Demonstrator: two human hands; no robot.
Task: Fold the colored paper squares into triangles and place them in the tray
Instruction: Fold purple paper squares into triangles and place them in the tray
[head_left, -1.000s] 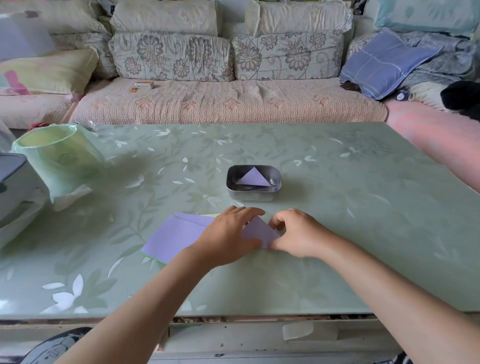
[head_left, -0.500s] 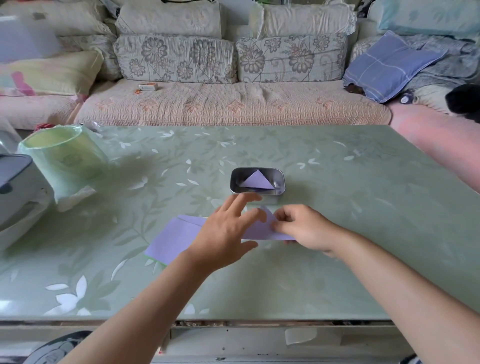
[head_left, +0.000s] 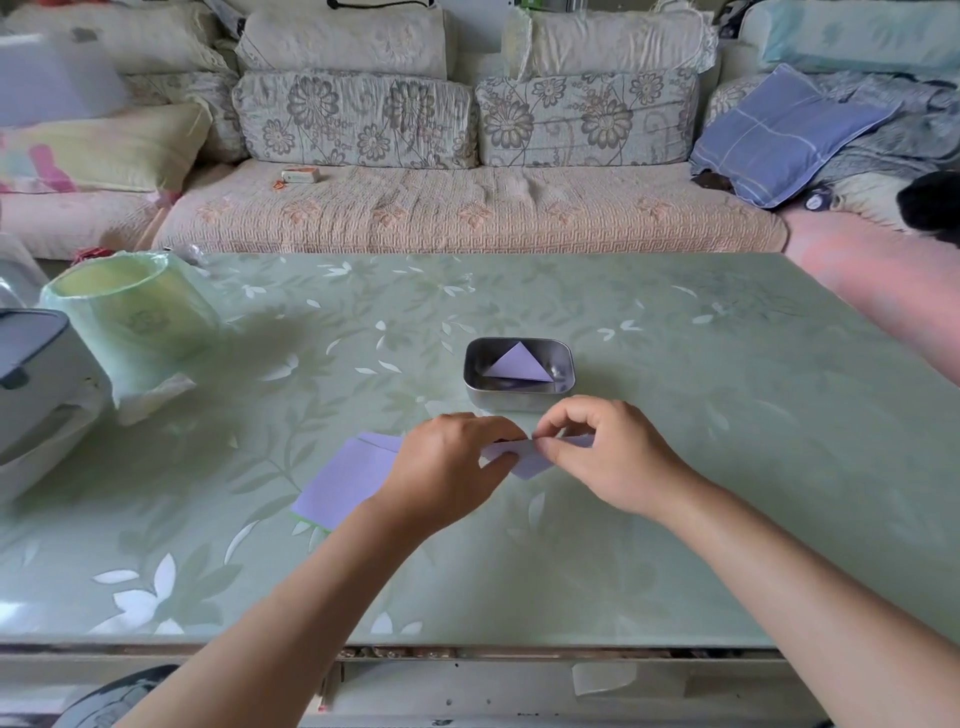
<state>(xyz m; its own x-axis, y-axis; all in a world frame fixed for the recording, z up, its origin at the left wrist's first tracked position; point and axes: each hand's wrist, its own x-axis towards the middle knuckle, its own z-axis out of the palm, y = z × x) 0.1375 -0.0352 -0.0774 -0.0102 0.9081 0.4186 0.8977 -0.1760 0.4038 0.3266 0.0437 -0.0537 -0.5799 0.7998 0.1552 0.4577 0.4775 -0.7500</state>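
Note:
A folded purple paper (head_left: 530, 460) is lifted just above the green table, its point hanging down. My left hand (head_left: 447, 470) pinches its left end and my right hand (head_left: 602, 457) pinches its upper edge. A small stack of flat purple paper squares (head_left: 345, 480) lies on the table to the left of my hands, a green sheet peeking out beneath. Just beyond my hands stands a small metal tray (head_left: 519, 395) with one purple paper triangle (head_left: 519, 364) inside.
A pale green bin with a plastic liner (head_left: 135, 322) stands at the table's left. A grey-and-white appliance (head_left: 31, 384) sits at the far left edge. A sofa (head_left: 467, 208) with cushions runs behind the table.
The folded purple paper has come up off the table. My left hand went from lying over it with fingers spread to pinching its end, and my right hand shifted its pinch up.

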